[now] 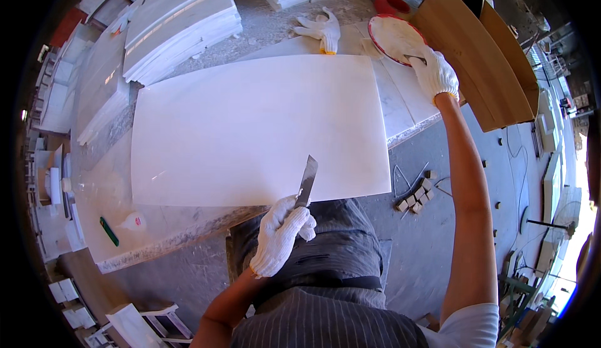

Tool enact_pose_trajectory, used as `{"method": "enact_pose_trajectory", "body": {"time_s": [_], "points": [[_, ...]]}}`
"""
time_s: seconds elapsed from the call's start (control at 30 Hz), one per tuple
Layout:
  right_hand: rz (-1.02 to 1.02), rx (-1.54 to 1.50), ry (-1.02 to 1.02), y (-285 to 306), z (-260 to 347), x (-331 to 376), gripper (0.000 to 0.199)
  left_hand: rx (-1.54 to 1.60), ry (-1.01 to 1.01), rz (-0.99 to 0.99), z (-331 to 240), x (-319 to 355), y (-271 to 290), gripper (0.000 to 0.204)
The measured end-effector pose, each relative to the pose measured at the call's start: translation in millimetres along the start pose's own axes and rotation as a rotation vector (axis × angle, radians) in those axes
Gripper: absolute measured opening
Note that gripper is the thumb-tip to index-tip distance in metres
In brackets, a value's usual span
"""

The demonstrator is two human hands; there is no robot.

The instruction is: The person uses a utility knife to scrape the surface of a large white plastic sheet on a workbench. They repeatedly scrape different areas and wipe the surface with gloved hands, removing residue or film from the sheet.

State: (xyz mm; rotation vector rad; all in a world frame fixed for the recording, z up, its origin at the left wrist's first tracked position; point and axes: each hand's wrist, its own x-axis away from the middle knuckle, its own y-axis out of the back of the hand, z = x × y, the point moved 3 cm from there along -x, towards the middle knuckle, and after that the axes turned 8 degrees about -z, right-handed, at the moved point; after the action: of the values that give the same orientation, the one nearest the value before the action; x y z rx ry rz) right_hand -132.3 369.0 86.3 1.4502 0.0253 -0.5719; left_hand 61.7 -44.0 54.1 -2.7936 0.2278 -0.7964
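A large white stone slab (pixel 250 129) lies flat on a lower marble slab in front of me. My left hand (pixel 282 234), in a white knit glove, is closed on the handle of a metal putty knife (pixel 307 180) whose blade points up over the slab's near edge. My right hand (pixel 433 72), also gloved, reaches far to the right and grips the rim of a round red-rimmed dish (pixel 394 37) coated with pale paste.
A spare white glove (pixel 322 29) lies beyond the slab. Stacked white slabs (pixel 178 25) stand at the back left. A wooden panel (pixel 482 60) leans at the right. A green marker (pixel 109 231) and small bottle (pixel 133 222) lie near left; small blocks (pixel 416 194) sit on the floor.
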Motion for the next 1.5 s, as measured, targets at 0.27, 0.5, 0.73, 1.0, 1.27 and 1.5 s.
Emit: {"method": "enact_pose_trajectory", "body": {"time_s": [0.27,0.5,0.73,1.0,1.27,1.5], "points": [[0.135,-0.674,-0.285,71,46,55,0.028,0.035,0.035,-0.151,4,2,15,0.035],[0.440,-1.037,-0.400,58,144,232,0.034,0.019,0.219,-0.146,-5,-8,6,0.022],[0.490,-0.867,0.109,57,168,265,0.038,0.028,0.188,-0.162,-8,-7,5,0.016],[0.612,-0.886,-0.036,32,143,261,0.035,-0.034,0.193,-0.175,-12,-4,0,0.016],[0.420,-0.768,0.135,42,151,256,0.033,-0.020,0.172,-0.194,-6,-4,7,0.018],[0.390,-0.937,0.176,49,156,271,0.034,-0.059,0.206,-0.249,-4,-4,6,0.015]]}}
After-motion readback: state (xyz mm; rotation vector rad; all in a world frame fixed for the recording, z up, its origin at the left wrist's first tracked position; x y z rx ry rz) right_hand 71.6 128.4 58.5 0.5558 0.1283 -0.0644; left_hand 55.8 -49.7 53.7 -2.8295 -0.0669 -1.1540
